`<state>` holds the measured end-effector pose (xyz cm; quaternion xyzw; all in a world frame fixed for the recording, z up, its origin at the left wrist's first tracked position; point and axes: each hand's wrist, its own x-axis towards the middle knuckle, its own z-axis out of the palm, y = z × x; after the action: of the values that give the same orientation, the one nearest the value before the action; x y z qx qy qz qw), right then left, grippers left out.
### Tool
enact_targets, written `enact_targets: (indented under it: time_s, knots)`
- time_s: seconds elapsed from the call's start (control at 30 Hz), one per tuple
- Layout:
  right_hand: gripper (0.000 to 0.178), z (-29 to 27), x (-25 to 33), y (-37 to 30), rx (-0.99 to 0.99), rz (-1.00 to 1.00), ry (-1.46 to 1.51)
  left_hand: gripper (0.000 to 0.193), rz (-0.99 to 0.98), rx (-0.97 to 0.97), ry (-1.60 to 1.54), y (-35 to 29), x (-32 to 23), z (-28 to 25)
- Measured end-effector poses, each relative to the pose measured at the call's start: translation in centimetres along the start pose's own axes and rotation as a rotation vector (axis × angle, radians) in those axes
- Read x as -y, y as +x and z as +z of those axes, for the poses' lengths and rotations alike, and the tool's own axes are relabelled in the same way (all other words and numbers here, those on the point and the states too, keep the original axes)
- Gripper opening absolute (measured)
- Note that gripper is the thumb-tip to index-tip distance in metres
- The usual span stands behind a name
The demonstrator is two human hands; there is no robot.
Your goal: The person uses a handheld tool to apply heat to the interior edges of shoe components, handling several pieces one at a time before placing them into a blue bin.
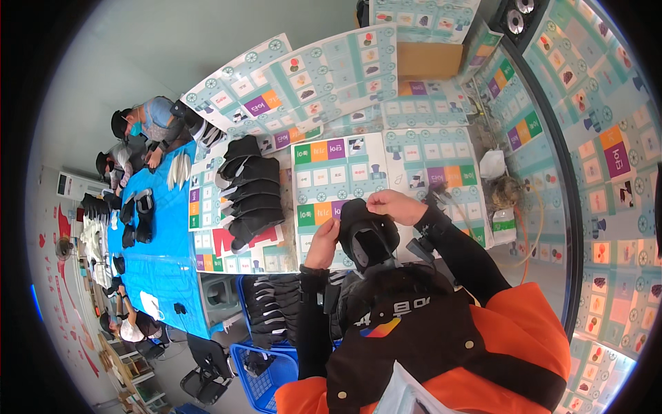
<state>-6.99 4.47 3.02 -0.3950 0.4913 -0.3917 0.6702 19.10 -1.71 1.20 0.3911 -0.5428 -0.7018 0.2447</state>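
Between my two hands is a black shoe upper (378,224), its dark opening and pale inner edge turned toward me. My left hand (323,244) pinches its left side, thumb and fingers closed at the edge. With the fingertips closed on its upper right edge, my right hand (398,207) holds the other side. It is raised over the near edge of the table, in front of my apron. To the left on the table lies an overlapping row of black shoe uppers (254,186).
Printed sheets cover the table (338,176) and the partition (331,72). A blue-covered table (165,238) on the left bears more dark pieces, with co-workers (148,124) beside it. Below stand a crate of black uppers (272,307) and a blue basket (276,379). Cables (534,228) hang at right.
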Motion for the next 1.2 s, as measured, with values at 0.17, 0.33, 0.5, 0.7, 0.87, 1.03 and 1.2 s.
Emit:
enact_targets:
  time_s: [0.17,0.33,0.5,0.7,0.87,1.03,1.2]
  knots:
    - [0.06,3.3,2.6,-2.2,-0.11,-0.596,-0.651,0.023,-0.161,0.105,-0.227,1.7,0.3,-0.3]
    - [0.046,3.0,0.1,-1.7,-0.582,-0.528,-1.049,0.053,0.131,0.107,0.053,0.7,-1.7,-0.1]
    - [0.029,-1.8,-3.8,-1.7,-0.873,-0.331,-0.53,0.084,0.016,0.116,0.266,-2.9,1.1,-3.4]
    - [0.053,-6.4,-13.5,-3.6,-0.548,-0.179,-0.668,0.029,0.272,-0.514,0.886,0.2,-5.0,3.6]
    - [0.045,-11.2,-22.6,-6.3,-0.98,0.206,-1.157,0.008,0.415,-0.17,1.378,6.4,-4.4,8.0]
    - [0.039,-12.6,-23.8,-5.9,-0.954,0.242,-1.309,0.007,0.476,0.007,1.532,9.2,0.2,10.2]
    - [0.032,-13.0,-20.2,-6.1,-1.154,0.273,-0.935,0.013,0.461,0.027,1.395,10.6,-0.4,11.2]
